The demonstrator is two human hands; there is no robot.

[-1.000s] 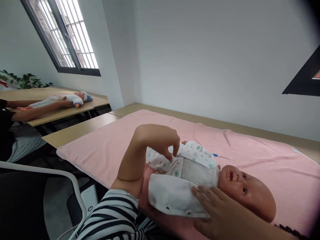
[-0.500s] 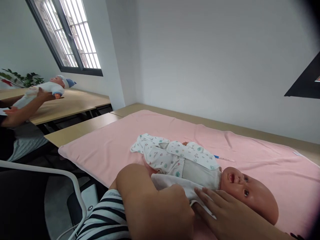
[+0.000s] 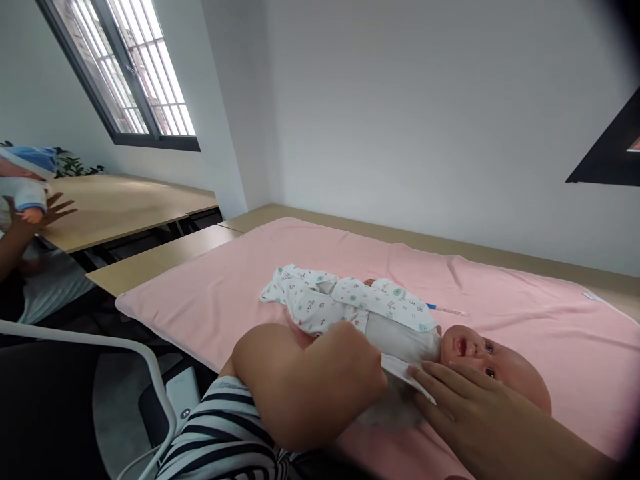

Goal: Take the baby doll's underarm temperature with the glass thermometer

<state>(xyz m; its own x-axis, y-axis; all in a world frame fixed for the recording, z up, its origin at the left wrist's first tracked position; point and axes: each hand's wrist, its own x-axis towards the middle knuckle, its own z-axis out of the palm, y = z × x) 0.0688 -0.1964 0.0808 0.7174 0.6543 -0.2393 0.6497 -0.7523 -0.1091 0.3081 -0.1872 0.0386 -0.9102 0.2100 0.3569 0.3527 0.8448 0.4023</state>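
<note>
A baby doll lies on its back on a pink blanket, head to the right. A white printed baby shirt covers its far arm and lower body, and plain pale cloth shows on its chest. My left hand is closed in a fist over the shirt's near side, cloth running out from beneath it. By the doll's near shoulder, my right hand has its fingers stretched along the cloth edge, which is pinched against the thumb. The doll's near arm is hidden.
A blue-tipped glass thermometer lies beyond the doll. At the left, another person's hand supports a second doll in a blue hat by another table. A white chair frame is near my left arm.
My left fist has risen slightly away from me, over the shirt. My right hand has shifted slightly right. At the left, the other person's doll has moved further left, partly out of view.
</note>
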